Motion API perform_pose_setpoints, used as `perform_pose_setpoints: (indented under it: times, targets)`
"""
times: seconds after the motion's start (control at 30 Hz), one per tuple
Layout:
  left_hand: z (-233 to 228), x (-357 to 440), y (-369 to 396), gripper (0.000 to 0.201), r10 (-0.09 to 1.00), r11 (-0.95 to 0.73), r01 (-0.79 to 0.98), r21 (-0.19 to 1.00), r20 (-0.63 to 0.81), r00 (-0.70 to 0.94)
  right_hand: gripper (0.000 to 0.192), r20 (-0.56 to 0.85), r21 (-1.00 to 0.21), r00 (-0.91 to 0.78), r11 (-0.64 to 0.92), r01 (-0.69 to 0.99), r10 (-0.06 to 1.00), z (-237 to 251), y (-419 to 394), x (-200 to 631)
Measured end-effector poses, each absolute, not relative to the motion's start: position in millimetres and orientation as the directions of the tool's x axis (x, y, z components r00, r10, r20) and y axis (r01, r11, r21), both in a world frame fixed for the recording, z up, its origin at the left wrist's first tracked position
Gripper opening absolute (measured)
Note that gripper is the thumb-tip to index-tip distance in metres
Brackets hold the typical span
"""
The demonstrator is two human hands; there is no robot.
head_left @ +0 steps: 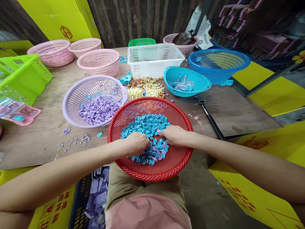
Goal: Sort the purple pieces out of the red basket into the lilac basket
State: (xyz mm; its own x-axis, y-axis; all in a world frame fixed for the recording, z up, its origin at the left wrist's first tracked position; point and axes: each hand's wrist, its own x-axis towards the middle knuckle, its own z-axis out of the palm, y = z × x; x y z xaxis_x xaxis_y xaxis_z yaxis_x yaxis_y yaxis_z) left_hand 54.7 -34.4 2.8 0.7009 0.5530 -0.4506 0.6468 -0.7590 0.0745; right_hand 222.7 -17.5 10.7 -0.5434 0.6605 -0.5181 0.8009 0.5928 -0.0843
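Both my hands lay knuckles-up in the red basket (124,121), my left hand (137,142) and right hand (174,135) flanking the blue swirl pieces (145,125). A few purple ones (159,149) sat between them, equally near both. My fingers curled down into the pile, grip hidden.

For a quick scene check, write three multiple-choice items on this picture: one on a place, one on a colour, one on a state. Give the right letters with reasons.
1. Where are both hands?
A. In the red basket
B. In the white crate
C. On the green crate

2. What colour are most pieces in the red basket?
A. Yellow
B. Blue
C. White

3. What state is the lilac basket in?
A. Upside down
B. Stacked in another
C. Upright, holding purple pieces

Key:
1 A: the left hand and right hand rest on pieces inside the red basket.
2 B: the blue pieces dominate, with a few purple ones.
3 C: the lilac basket sits upright with purple pieces inside.
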Motion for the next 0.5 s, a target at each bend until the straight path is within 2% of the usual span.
perform_pose_setpoints:
  times: [0.1,0.5]
  targets:
    - [6.9,51.7,-31.7,0.034,0.569,-0.747,0.662,0.066,-0.452,0.687,0.032,-0.473,-0.171,-0.610,0.612,0.772,0.636,5.8,-18.2,216.8]
    - [6.6,48.9,-33.5,0.037,0.603,-0.702,0.707,0.082,-0.461,0.652,0.026,-0.530,-0.159,-0.546,0.557,0.815,0.648,-4.5,-18.2,200.6]
